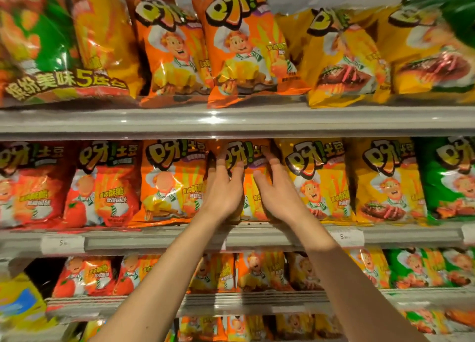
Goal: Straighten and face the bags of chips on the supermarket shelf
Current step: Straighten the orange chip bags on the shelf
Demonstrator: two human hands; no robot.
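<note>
Non-task stuff: white price tags on the middle shelf rail, one at 8 o'clock (62,243), one at 4 o'clock (347,237), both showed "5". Yellow-and-blue pack (19,303) sat at 8 o'clock, far edge, too blurred to read.

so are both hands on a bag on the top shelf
No, the left hand and right hand both press flat on an orange bag on the middle shelf.

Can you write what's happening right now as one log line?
left hand: flat on orange chip bag | right hand: flat on it | middle shelf
</note>
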